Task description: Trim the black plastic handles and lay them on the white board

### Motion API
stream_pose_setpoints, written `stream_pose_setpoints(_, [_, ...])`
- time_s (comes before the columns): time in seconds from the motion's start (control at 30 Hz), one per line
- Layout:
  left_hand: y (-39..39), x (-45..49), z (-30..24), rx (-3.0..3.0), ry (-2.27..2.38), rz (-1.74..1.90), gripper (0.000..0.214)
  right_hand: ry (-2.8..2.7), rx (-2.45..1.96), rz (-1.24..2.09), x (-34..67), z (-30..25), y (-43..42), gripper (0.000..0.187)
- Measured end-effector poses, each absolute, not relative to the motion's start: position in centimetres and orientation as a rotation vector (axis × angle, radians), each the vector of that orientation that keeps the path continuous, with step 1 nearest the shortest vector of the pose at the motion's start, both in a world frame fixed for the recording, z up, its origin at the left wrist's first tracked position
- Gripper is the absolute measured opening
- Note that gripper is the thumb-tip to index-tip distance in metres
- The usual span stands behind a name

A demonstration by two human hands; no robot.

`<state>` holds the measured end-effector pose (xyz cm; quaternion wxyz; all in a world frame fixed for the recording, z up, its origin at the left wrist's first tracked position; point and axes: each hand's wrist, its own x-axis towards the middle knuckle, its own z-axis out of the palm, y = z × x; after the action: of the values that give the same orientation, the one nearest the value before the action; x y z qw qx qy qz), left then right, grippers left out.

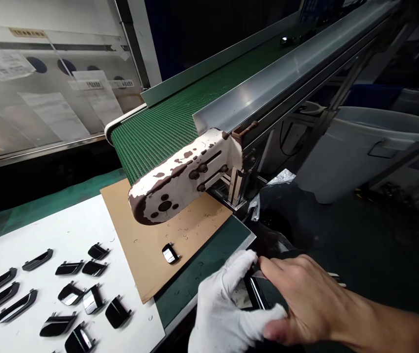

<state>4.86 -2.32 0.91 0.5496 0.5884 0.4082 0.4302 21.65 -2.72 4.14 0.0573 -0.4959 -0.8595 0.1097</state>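
In a white glove, my left hand (227, 299) is closed around a glossy black plastic part (257, 292) at the lower middle. My bare right hand (301, 299) meets it from the right, fingers bent, its thumb against the glove and the part. A slim tool (336, 279) with pale striped edges shows behind the right hand, seemingly gripped in it; its working end is mostly hidden. Left of the hands, one similar black part (170, 253) lies on brown cardboard (194, 220). Several more black parts (118, 312) rest on a white sheet (84, 215).
A green conveyor belt (165, 127) with metal side rails (260, 93) ends above the cardboard; its chipped white end bracket (183, 181) juts out. Small dark shavings are scattered on the cardboard. A grey bin (374, 147) and a dark plastic bag (290, 206) stand right.
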Motion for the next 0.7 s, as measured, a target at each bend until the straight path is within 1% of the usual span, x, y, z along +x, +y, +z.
stream_pose_setpoints(0.13, [-2.3,5.0,0.6,1.364,0.957,1.039,0.062,-2.588,-1.452,0.225,21.8,3.9,-2.8,0.098])
stream_pose_setpoints(0.33, [-2.3,5.2,0.5,1.334,0.948,1.058,0.056,-2.560,-1.347,0.078,21.8,3.6,-2.9,0.089])
stream_pose_setpoints(0.5, [-2.4,5.2,-0.1,1.303,0.947,1.076,0.061,-2.521,-1.315,-0.005,21.7,3.5,-2.9,0.084])
stream_pose_setpoints(0.7, [-2.5,5.3,-1.0,1.241,0.931,1.133,0.068,-2.521,-1.312,0.009,21.8,3.2,-3.1,0.082])
